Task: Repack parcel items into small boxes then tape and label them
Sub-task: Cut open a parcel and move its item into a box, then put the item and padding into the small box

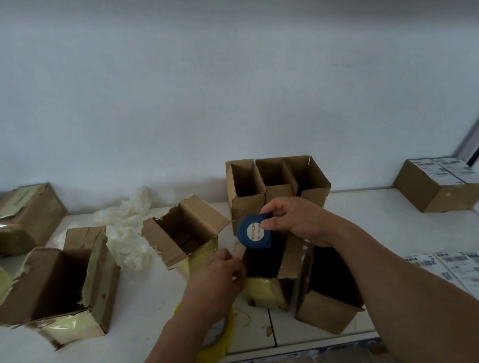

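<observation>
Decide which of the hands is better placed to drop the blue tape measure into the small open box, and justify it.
Right. The right hand already pinches the blue tape measure directly above the small open box, while the left hand holds that box's near flap.

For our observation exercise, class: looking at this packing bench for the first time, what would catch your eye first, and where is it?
First, the blue tape measure with its round white label, pinched by the right hand above a small open box at the centre. The left hand holds that box's near flap. Next, the torn open box with yellowish tape at the left, and the closed labelled box at the far right.
</observation>
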